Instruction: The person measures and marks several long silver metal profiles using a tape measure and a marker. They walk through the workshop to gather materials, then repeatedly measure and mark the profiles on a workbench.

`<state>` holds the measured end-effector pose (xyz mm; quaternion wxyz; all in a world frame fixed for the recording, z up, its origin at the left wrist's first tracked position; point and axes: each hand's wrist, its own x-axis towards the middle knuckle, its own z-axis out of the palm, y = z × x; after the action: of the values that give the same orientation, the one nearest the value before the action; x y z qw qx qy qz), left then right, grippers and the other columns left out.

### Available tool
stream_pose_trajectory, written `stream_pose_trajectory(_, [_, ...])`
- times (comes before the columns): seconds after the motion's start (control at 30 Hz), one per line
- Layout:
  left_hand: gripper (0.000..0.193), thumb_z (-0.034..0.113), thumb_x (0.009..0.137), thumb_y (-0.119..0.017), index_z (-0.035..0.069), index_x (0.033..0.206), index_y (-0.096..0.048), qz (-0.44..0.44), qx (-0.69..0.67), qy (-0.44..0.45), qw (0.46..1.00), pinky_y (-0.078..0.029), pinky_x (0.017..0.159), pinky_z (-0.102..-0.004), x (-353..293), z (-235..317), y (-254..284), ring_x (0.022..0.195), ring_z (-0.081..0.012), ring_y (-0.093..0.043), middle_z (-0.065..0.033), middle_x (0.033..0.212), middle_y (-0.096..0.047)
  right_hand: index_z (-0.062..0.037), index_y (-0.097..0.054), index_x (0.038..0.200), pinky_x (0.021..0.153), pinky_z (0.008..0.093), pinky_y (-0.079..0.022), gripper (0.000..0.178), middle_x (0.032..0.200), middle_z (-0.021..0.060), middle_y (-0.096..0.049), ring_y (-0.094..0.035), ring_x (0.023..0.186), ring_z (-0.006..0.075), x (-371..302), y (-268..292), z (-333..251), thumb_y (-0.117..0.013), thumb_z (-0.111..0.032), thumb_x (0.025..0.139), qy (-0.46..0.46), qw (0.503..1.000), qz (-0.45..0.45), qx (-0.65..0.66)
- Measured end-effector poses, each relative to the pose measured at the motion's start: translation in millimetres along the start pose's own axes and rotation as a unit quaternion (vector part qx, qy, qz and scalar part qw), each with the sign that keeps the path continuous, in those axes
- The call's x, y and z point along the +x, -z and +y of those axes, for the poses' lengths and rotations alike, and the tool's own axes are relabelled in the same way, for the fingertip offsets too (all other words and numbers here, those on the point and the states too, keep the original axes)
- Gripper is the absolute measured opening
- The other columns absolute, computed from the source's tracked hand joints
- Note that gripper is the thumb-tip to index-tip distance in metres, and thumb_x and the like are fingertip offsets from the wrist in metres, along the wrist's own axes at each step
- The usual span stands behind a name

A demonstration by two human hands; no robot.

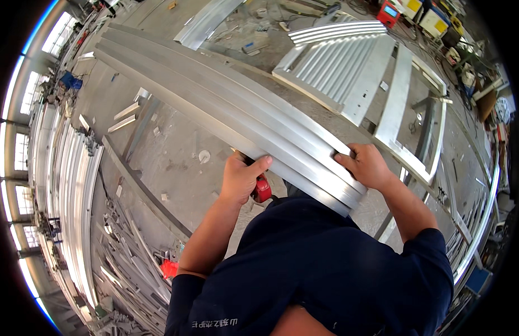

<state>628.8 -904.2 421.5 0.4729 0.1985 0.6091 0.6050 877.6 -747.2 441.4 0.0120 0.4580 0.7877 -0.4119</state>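
Both hands at near end of bundle of long aluminium bars (pixel 231 106). Left hand (pixel 240 179) fingers curled over its left edge; right hand (pixel 367 166) fingers wrapped over its right edge. Likely stiff, heavy, slick; grip ends. Beyond: ribbed panel (pixel 338 67).

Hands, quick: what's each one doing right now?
Left hand: gripping the near end of the long aluminium profiles, thumb on top.
Right hand: closed over the same bundle's other edge.
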Motion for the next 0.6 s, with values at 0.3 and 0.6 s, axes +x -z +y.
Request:
stream_pose_trajectory(0.3, [0.023,0.013,0.083,-0.074,-0.002,0.097,-0.062,0.107,0.041,-0.014,0.993,-0.048,0.052,-0.0259,180,41,78,0.057,-0.0118,-0.057,-0.0050,0.075,-0.062,-0.0015,-0.070,0.089,0.069,0.0442,-0.051,0.054,0.077,0.0196,-0.067,-0.065,0.074,0.0378,222,15,-39,-0.062,-0.055,0.087,0.081,0.994,-0.074,-0.014])
stream_pose_trajectory(0.6, [0.020,0.013,0.084,-0.073,-0.001,0.094,-0.064,0.122,0.037,0.009,0.992,-0.048,0.051,-0.0270,309,95,118,0.054,-0.0122,-0.056,-0.0054,0.075,-0.062,-0.0014,-0.068,0.083,0.066,0.0454,-0.050,0.057,0.072,0.0201,-0.066,-0.064,0.071,0.0375,360,43,-74,-0.058,-0.057,0.088,0.066,0.987,-0.138,-0.044])
